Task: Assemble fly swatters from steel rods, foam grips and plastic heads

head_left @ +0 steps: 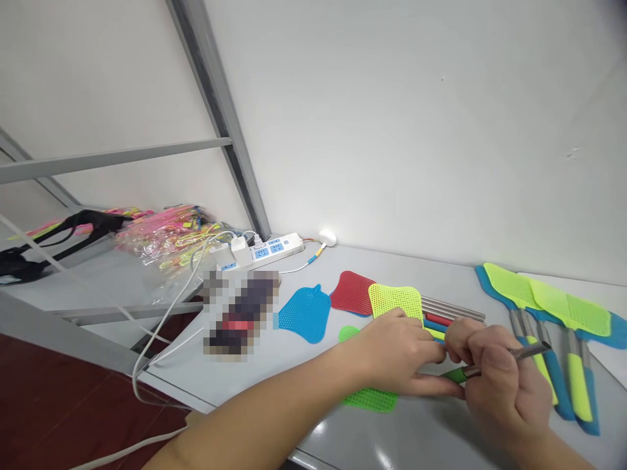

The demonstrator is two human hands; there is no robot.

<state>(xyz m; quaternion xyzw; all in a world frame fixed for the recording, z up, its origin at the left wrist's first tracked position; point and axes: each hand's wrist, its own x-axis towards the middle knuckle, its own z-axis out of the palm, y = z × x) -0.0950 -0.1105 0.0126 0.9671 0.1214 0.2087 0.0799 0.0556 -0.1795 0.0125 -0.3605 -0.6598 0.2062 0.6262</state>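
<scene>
My left hand [399, 356] is closed around the neck end of a green fly swatter head [375, 400], whose mesh lies partly hidden beneath my wrist. Wrapped tightly in my right hand [509, 385] is a metal tube [531, 350], tilted, with one end sticking out past the thumb. The tube meets the green neck between my two hands. Loose mesh heads lie left of and behind my hands: blue [304, 315], red [353, 294] and yellow [396, 300]. Metal rods [455, 307] and coloured handles, including a red handle [438, 319], lie behind my fingers.
At the right, several whole fly swatters [571, 307] overlap, with yellow and blue handles. A white power strip [267, 251] with plugs and cables sits at the back left, near a blurred-out object [240, 320]. Plastic-bagged pieces [169, 238] occupy the shelf beyond the grey metal frame [228, 143].
</scene>
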